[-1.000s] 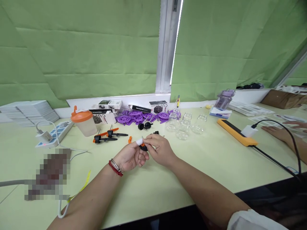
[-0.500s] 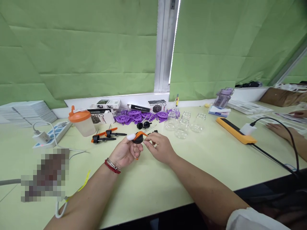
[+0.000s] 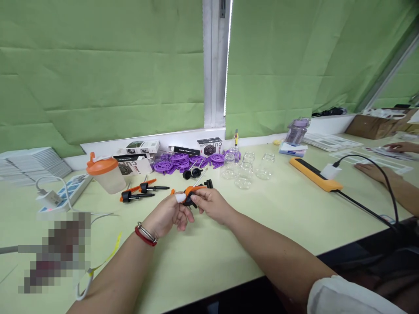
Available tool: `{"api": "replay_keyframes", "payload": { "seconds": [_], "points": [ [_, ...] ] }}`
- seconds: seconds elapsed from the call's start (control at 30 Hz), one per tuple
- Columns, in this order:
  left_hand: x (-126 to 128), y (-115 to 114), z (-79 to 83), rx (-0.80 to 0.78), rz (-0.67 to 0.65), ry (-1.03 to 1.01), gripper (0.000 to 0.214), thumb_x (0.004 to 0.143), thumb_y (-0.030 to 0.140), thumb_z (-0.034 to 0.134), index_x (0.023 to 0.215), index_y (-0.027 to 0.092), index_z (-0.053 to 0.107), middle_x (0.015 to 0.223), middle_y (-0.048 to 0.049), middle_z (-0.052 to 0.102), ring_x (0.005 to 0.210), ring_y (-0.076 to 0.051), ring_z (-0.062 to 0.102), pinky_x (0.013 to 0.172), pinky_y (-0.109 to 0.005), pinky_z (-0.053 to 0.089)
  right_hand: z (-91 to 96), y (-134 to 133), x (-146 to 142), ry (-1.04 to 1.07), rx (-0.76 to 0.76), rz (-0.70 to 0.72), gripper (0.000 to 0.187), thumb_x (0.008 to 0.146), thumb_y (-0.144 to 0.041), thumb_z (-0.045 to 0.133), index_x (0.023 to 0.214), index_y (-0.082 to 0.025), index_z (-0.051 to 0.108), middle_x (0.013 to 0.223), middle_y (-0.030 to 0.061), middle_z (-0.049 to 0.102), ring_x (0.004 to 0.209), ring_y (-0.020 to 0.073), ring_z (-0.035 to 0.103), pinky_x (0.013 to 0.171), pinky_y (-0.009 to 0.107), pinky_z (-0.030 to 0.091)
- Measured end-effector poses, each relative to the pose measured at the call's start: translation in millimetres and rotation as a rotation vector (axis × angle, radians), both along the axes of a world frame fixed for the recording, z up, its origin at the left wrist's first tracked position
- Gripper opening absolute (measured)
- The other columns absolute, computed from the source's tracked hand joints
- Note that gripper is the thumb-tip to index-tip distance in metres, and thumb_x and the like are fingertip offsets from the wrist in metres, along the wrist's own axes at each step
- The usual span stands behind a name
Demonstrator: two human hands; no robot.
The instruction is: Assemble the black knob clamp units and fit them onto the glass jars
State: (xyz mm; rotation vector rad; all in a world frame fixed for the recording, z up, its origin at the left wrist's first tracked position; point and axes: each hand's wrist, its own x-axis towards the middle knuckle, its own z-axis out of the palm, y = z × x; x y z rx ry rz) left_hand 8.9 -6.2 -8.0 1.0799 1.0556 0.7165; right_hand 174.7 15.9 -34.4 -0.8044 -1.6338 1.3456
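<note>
Green, creased sheeting (image 3: 114, 78) hangs beyond the pale-green, flat desk (image 3: 196, 270). Around its middle, a black-and-orange plastic piece (image 3: 194, 189) is held between both hands: the left hand (image 3: 170, 218)'s fingers pinch its left side, the right hand (image 3: 215, 206)'s grip its right. Steady left support and gentle right-side pressure should prevent twisting.

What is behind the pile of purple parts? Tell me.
Behind the purple parts are a black-fronted box and a white-and-black printed box. The pile covers their lower edges; anything lower there cannot be seen.
</note>
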Motion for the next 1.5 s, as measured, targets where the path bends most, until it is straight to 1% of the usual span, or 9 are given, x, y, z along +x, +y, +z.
{"api": "replay_keyframes", "payload": {
  "seconds": [0.2,0.33,0.5,0.6,0.7,0.8,1.2,1.37,1.5],
  "points": [
    [4.7,-2.1,1.8,0.284,0.134,0.135,0.021,0.077,0.032,0.054,0.085,0.014,0.060,0.070,-0.0031,0.059,0.059,-0.015,0.056,0.051,-0.025,0.047,-5.5,3.0,-1.0,-0.071,0.099,0.012,0.023,0.083,-0.036,0.059,0.087,-0.017,0.071,0.076,0.0012,0.066,0.065,0.0117,0.057,0.060,0.023,0.046],
    [10.2,-4.2,-2.2,0.320,0.096,0.110,0.035,0.078,0.047,0.058,0.097,0.017,0.057,0.074,-0.0005,0.055,0.063,-0.014,0.052,0.051,-0.025,0.046,-7.0,-4.4,-4.1,-0.082,0.151,0.102,0.018,0.085,-0.030,0.056,0.084,-0.017,0.069,0.078,0.0017,0.069,0.072,0.0138,0.063,0.071,0.026,0.049],
    [9.4,0.8,-9.3,0.271,0.106,0.171,0.030,0.073,0.040,0.066,0.087,0.016,0.057,0.069,0.0005,0.055,0.061,-0.013,0.052,0.050,-0.024,0.046,-12.4,1.3,-2.5,-0.149,0.233,0.173,0.017,0.085,-0.025,0.054,0.082,-0.018,0.069,0.071,-0.0010,0.067,0.068,0.0126,0.061,0.067,0.024,0.047],
    [4.7,7.7,-15.1,0.215,0.171,0.132,0.030,0.073,0.040,0.066,0.088,0.016,0.056,0.070,-0.0007,0.058,0.058,-0.014,0.054,0.050,-0.026,0.047,-19.4,19.4,2.3,-0.211,0.221,0.058,0.018,0.085,-0.022,0.053,0.091,-0.018,0.070,0.075,-0.0006,0.067,0.064,0.0119,0.058,0.063,0.024,0.046],
    [0.4,13.5,-19.8,0.157,0.269,0.100,0.029,0.074,0.041,0.065,0.082,0.016,0.053,0.072,-0.0011,0.058,0.054,-0.012,0.054,0.049,-0.028,0.049,-25.6,40.6,11.4,-0.348,0.295,-0.307,0.022,0.087,-0.021,0.051,0.095,-0.017,0.071,0.089,0.0052,0.067,0.078,0.0149,0.059,0.074,0.028,0.046],
    [-2.4,16.5,-21.3,0.133,0.338,0.064,0.029,0.076,0.041,0.064,0.079,0.016,0.051,0.073,-0.0014,0.056,0.057,-0.012,0.056,0.051,-0.028,0.050,-30.4,56.4,20.7,-0.622,0.405,-0.468,0.021,0.085,-0.021,0.054,0.096,-0.018,0.072,0.104,0.0094,0.062,0.094,0.0194,0.055,0.086,0.032,0.042],
    [-7.8,18.8,-18.9,0.056,0.386,-0.032,0.022,0.074,0.029,0.068,0.078,0.017,0.050,0.068,-0.0003,0.057,0.059,-0.013,0.060,0.053,-0.026,0.051,-49.6,69.5,9.6,-1.017,0.463,-0.530,0.017,0.080,-0.027,0.061,0.081,-0.014,0.072,0.110,0.0126,0.058,0.102,0.0261,0.047,0.088,0.036,0.037],
    [-9.8,18.9,-17.1,0.046,0.415,-0.066,0.020,0.071,0.021,0.069,0.079,0.016,0.052,0.067,-0.0004,0.058,0.060,-0.013,0.062,0.056,-0.026,0.052,-45.7,68.6,13.9,-0.897,0.440,-0.560,0.014,0.081,-0.021,0.060,0.076,-0.014,0.071,0.109,0.0106,0.060,0.098,0.0228,0.050,0.088,0.034,0.037],
    [-14.4,21.2,-18.2,0.068,0.423,-0.108,0.018,0.070,0.020,0.069,0.079,0.015,0.054,0.068,0.0001,0.058,0.059,-0.013,0.062,0.057,-0.026,0.053,-35.1,57.7,21.2,-0.703,0.434,-0.431,0.008,0.080,-0.019,0.062,0.083,-0.017,0.070,0.100,0.0069,0.063,0.095,0.0187,0.053,0.086,0.031,0.038]
  ]
}}
